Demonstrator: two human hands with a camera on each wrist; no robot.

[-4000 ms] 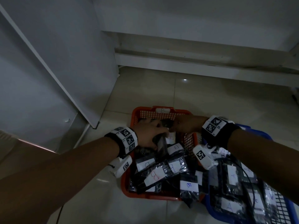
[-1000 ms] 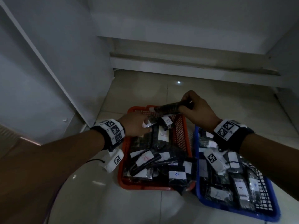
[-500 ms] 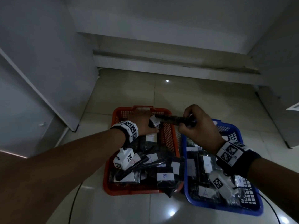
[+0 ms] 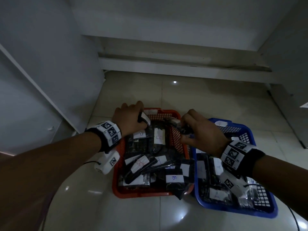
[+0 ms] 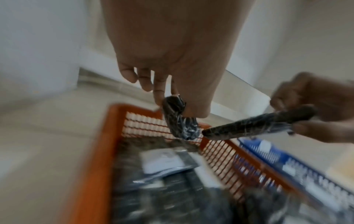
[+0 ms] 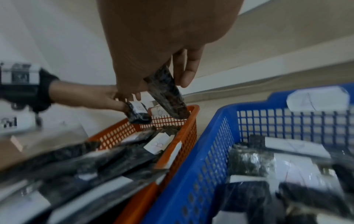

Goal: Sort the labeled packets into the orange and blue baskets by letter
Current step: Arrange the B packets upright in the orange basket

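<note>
While both hands work above the far end of the orange basket point(image 4: 176, 139), the left hand point(image 4: 129, 120) pinches a small dark packet point(image 5: 179, 121) between thumb and fingertips, the packet hanging down over the basket's far rim with a white label point(image 6: 139, 109) on its face; the letter on it is too blurred to read. The right hand point(image 4: 202, 132) has its fingers curled round one end of a second, longer dark packet point(image 5: 258, 125), whose free end points toward the left hand's packet and nearly meets it, just above the corner of the orange basket. Contents of the orange basket: a heap of dark shiny packets with white labels, several marked B, among them one at the near edge point(image 4: 174, 178) and one near the far end point(image 4: 159, 138); a white tag point(image 4: 150, 112) sits on the far rim. Immediately to the right, side by side with it and touching or nearly so, stands the blue basket point(image 4: 260, 212), holding further dark packets, one label near its front reading A point(image 4: 216, 195), and a white tag point(image 6: 318, 100) fixed to its far rim marked A. Both wrists carry black bands with white coded marker blocks. Both baskets rest on a pale glossy tiled floor point(image 4: 208, 97), white panels standing to the left and behind.
</note>
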